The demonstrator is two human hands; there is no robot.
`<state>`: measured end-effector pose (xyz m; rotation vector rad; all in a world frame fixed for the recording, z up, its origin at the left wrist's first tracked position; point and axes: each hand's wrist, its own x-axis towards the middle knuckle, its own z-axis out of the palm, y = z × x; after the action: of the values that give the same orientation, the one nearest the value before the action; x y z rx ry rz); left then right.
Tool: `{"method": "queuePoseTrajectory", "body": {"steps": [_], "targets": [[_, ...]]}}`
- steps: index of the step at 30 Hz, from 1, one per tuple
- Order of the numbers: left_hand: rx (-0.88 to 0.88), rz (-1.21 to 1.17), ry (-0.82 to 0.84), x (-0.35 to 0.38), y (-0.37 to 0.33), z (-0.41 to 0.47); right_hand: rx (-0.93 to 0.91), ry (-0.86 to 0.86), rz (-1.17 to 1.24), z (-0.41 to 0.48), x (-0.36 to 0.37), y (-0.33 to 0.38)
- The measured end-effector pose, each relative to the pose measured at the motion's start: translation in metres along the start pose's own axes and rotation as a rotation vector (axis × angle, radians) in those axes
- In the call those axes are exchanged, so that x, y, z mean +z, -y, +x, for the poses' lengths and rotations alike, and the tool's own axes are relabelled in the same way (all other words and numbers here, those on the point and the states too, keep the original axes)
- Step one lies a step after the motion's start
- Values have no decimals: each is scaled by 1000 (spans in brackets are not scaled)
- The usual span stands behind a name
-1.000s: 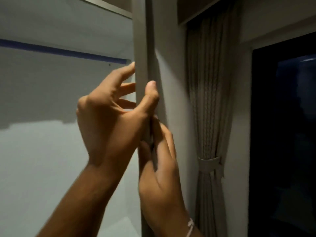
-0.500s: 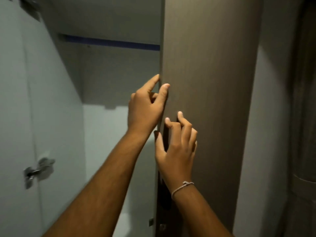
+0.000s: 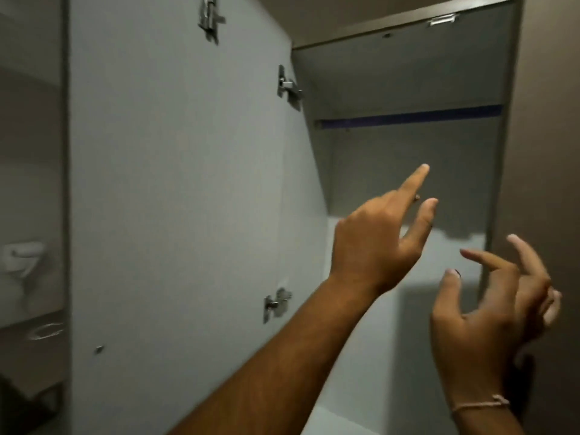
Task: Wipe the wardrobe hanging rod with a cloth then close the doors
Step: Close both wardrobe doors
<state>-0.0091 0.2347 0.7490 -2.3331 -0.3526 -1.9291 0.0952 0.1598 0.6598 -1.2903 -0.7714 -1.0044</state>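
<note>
Here I have both hands raised in front of the open wardrobe, and neither one holds anything. My left hand (image 3: 376,246) is spread loosely, index finger stretched up and toward the interior, thumb apart from it, touching nothing that I can see. My right hand (image 3: 489,312) hangs lower and nearer the camera, fingers curled and fanned open just beside the edge of the right door (image 3: 546,152); motion blur keeps me from telling whether the fingertips touch that edge. A thin bracelet (image 3: 480,405) circles the right wrist. The hanging rod (image 3: 408,117) sits high at the back of the compartment, a dark blue bar with its long axis horizontal, running from side wall to side wall. The left door (image 3: 175,183) stands swung open, its pale inner face toward me, with a metal hinge (image 3: 288,86) up top and another hinge (image 3: 276,304) lower down. I can read no writing anywhere, the far left is smeared, and no cloth is in view.
</note>
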Motion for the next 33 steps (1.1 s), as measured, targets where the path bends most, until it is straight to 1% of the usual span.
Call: {"method": "queuePoseTrajectory", "body": {"steps": [2, 5, 8, 10, 12, 14, 15, 17, 19, 21, 24, 28, 29, 33], "targets": [[25, 55, -74, -43, 7, -2, -51, 35, 126, -10, 11, 36], [100, 145, -238, -112, 12, -4, -98, 179, 308, -31, 30, 91], [148, 397, -400, -179, 18, -8, -131, 353, 459, -53, 51, 143], [156, 551, -488, -217, 26, -11, -188, 415, 567, -68, 67, 182], [126, 635, -524, -247, 38, -7, -274, 498, 669, -74, 86, 223], [-10, 679, -470, -266, 55, 4, -379, 599, 695, -74, 108, 261], [-91, 665, -436, -273, 64, 8, -410, 648, 707, -73, 117, 278], [-221, 541, -370, -283, 82, 13, -406, 712, 752, -72, 130, 302], [-323, 403, -325, -288, 95, 12, -382, 713, 783, -75, 136, 316], [-400, 362, -300, -292, 104, 11, -384, 681, 767, -81, 135, 324], [-436, 309, -270, -292, 112, 8, -357, 667, 721, -87, 129, 328], [-482, 156, -376, -287, 105, 7, -359, 668, 726, -84, 117, 323], [-485, 136, -378, -285, 101, 7, -363, 668, 731, -82, 113, 320], [-431, 48, -381, -274, 81, 0, -365, 640, 786, -72, 90, 296]]}}
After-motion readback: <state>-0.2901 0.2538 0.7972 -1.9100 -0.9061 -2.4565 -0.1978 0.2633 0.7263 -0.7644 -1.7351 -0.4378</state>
